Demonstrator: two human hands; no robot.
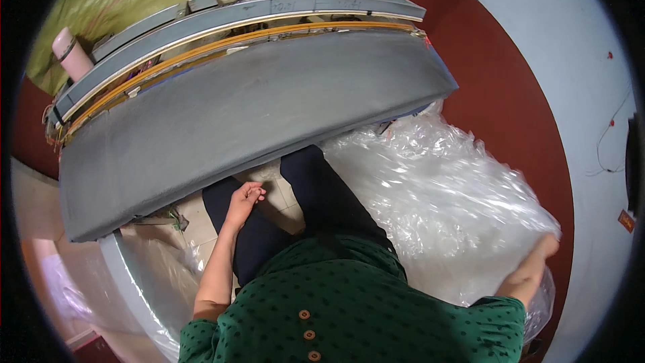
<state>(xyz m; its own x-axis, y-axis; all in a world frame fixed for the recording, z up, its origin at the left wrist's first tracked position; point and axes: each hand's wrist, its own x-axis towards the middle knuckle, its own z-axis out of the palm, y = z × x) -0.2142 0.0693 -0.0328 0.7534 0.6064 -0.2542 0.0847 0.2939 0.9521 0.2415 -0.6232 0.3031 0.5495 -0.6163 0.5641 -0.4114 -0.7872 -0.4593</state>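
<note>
My left hand (247, 196) hangs over my left thigh, its fingers loosely curled in with nothing visible in them. It is just short of the front edge of a long bench top covered in grey cloth (255, 104). Out to the far right, my right hand (547, 246) is at the edge of a large crumpled heap of clear plastic film (443, 195). Its fingers are smeared and partly hidden, so their grip does not show. The heap's surface is streaked with motion blur.
Behind the bench top runs a grey metal bar (269, 8) with orange strips (255, 35) and a clamp on top. A pink bottle (71, 54) stands at the left end. More clear plastic (154, 269) lies at lower left. A blue wall with a dark red band is at right.
</note>
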